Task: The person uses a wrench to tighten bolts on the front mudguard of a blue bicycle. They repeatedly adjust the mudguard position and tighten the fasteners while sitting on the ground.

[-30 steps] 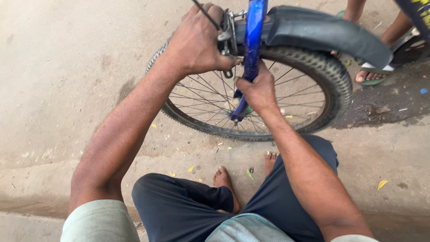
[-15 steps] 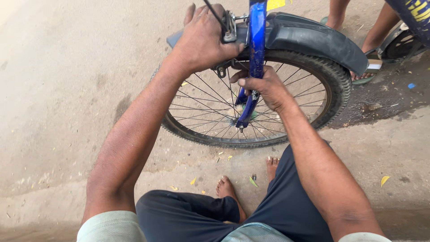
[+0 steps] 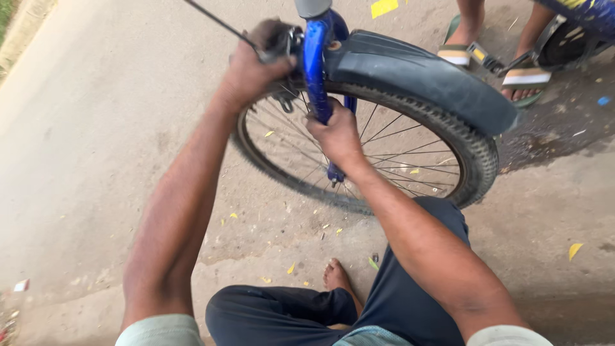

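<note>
Concrete ground (image 3: 96,160) — fingers (image 3: 320,125) around blue fork (image 3: 317,70)

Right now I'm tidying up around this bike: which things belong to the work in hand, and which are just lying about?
In hand:
left hand on the brake
right hand gripping the blue fork
front wheel
black mudguard

Lying about:
yellow leaf bits
pedal
another person's sandalled feet

The left hand (image 3: 253,64) has slid off the front end of the black mudguard (image 3: 423,77) and now clamps around the brake parts beside the blue fork (image 3: 317,70). The right hand (image 3: 336,134) has climbed a little higher up the fork leg (knuckles toward us). The wheel (image 3: 378,147) has swung, its tyre now running off to the right.
</note>
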Available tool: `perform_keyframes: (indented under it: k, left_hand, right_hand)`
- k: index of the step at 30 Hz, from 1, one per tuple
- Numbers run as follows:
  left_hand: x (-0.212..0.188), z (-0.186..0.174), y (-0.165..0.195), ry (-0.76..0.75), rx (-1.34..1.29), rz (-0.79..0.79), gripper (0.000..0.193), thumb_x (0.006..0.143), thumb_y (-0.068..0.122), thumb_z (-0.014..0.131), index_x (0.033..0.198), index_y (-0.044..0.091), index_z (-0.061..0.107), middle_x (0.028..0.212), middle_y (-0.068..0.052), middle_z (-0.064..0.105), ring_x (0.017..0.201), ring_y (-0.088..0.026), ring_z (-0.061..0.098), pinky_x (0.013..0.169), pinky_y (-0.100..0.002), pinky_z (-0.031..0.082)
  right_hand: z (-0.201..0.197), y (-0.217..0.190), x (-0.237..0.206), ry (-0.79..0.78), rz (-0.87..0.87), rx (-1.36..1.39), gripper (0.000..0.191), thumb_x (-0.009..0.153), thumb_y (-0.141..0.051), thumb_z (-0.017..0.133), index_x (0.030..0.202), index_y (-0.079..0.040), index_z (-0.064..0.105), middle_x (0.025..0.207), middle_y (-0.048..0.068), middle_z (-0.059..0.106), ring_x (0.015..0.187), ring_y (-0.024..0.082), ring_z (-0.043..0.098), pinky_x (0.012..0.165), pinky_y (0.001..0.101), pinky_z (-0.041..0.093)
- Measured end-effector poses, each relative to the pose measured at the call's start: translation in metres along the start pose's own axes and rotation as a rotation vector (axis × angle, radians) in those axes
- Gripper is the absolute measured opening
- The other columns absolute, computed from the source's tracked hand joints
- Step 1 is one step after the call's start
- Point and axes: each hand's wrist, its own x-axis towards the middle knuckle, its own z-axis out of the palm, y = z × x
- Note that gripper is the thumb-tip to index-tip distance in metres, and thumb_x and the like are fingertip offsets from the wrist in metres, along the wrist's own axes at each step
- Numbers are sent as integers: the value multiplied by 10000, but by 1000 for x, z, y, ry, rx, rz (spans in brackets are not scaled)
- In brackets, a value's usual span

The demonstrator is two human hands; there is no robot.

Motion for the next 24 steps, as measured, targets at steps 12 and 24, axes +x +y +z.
perform_keyframes:
  k: [12, 24]
  left_hand:
    - [12, -11, -6, -188, -475, -134, 718, 845, 145, 777, 1488, -46, 521, 1426, -134, 629, 1345, -223, 599, 1139, -326, 490]
    - [2, -11, 27, -203, -352, -195, 731, 830, 238, 841, 1433, -34, 532, 1300, -66, 678, 1205, -173, 648, 1052, -311, 542]
  right_hand:
    - [24, -18, -10, 111, -42, -127, 376, 847, -311, 818, 1001, -28, 624, 880, 161, 708, 833, 344, 710, 729, 465, 534]
    - [25, -22, -12, 31, -30, 36, 423, 872, -285, 752, 1203, -56, 621, 1046, 149, 700, 827, 305, 744, 725, 421, 594]
